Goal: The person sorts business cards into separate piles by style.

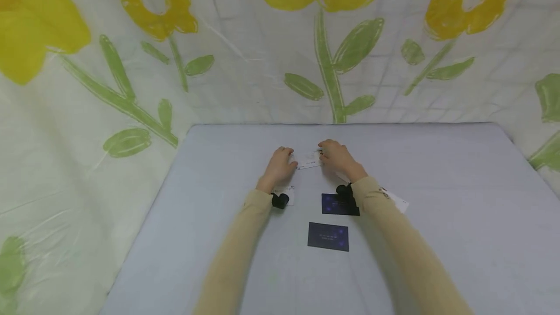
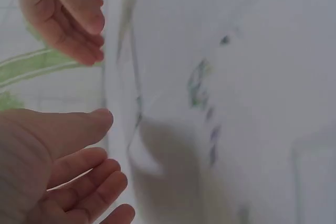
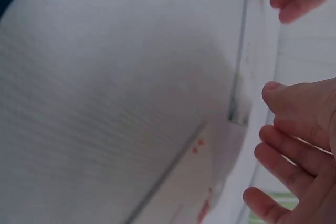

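A white printed card (image 1: 308,161) lies on the table between the two hands. At its left end is my left hand (image 1: 281,165), thumb and fingers apart; the left wrist view shows nothing within that hand (image 2: 68,166). My right hand (image 1: 340,158) hovers over the card's right end and overlaps it in the head view. In the right wrist view the right hand's fingers are spread and loosely bent, with nothing between them (image 3: 304,145). A second white card (image 1: 286,195) lies below the left wrist. Partly under the right forearm is another white card (image 1: 395,201), its middle hidden.
Two dark blue cards lie nearer me: an upper one (image 1: 333,204), partly covered by the black right wrist camera (image 1: 344,191), and a lower one (image 1: 328,236). The pale table (image 1: 210,218) ends at a flower-printed curtain (image 1: 245,86).
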The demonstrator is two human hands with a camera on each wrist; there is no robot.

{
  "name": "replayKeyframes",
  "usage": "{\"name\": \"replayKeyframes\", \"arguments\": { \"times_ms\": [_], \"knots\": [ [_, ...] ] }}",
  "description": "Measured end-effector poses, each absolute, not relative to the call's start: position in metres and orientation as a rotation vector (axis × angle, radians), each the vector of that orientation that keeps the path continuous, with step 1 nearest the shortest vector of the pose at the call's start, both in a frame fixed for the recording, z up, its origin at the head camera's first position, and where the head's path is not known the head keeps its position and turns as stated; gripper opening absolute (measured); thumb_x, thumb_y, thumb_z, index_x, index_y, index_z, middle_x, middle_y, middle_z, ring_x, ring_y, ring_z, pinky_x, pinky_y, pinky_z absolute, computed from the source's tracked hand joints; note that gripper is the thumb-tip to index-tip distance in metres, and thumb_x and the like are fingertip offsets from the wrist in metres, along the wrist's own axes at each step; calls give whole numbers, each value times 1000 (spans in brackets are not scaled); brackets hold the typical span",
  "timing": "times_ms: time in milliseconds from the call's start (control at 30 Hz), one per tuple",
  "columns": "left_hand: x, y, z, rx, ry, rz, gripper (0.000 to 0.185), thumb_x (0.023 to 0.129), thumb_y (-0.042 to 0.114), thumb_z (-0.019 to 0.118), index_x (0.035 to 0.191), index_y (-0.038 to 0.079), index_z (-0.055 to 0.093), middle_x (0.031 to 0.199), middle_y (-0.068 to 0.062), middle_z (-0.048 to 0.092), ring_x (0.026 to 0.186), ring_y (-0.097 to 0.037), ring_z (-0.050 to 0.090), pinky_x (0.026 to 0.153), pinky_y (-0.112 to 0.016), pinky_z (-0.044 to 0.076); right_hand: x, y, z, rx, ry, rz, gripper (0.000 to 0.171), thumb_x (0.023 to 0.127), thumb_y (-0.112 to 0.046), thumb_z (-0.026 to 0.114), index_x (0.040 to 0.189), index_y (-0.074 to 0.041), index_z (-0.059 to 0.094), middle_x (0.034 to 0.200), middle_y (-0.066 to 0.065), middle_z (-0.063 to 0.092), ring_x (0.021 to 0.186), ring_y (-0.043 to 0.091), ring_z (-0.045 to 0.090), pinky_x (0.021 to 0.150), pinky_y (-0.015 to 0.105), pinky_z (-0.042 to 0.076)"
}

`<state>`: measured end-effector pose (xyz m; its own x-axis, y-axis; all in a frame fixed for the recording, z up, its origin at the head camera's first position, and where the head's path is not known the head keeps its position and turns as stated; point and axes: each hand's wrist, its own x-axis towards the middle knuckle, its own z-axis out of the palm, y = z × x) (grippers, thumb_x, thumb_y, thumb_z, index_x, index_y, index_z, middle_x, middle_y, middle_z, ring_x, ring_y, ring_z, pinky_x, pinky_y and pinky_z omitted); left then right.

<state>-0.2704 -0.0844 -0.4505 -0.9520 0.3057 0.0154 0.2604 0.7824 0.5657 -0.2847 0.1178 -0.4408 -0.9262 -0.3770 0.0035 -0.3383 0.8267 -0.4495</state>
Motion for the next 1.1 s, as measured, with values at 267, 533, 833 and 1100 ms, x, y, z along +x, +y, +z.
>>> {"name": "replayKeyframes", "arguments": {
  "times_ms": [267, 533, 833, 1100],
  "knots": [
    [-275, -69, -460, 494, 2974, 719, 48, 89, 18, 61, 128, -7, 48, 126, -20, 47, 117, -31, 43, 98, -40, 36, -284, 111, -455, -614, 2953, -617, 44, 88, -8, 61, 129, 3, 49, 129, 21, 49, 120, 37, 44, 94, 56, 35],
    [-279, -68, -459, 507, 2961, 648, 43, 90, 21, 62, 125, -2, 53, 122, -15, 50, 113, -29, 45, 95, -40, 38, -282, 110, -452, -624, 2997, -556, 42, 87, -9, 63, 125, 3, 53, 122, 20, 53, 114, 36, 48, 91, 55, 37],
    [-279, -66, -457, 494, 2882, 936, 39, 85, 8, 65, 121, -3, 52, 121, -17, 46, 112, -27, 46, 98, -34, 37, -280, 114, -451, -532, 2952, -789, 44, 82, -7, 68, 121, 7, 54, 115, 23, 49, 102, 35, 50, 88, 49, 40],
    [-277, -66, -457, 460, 2856, 1354, 24, 84, -6, 60, 107, -4, 60, 102, -18, 51, 89, -24, 51, 78, -30, 45, -277, 113, -450, -453, 2934, -1178, 19, 83, 3, 63, 101, 7, 59, 97, 20, 53, 86, 30, 53, 77, 38, 46]
  ]
}}
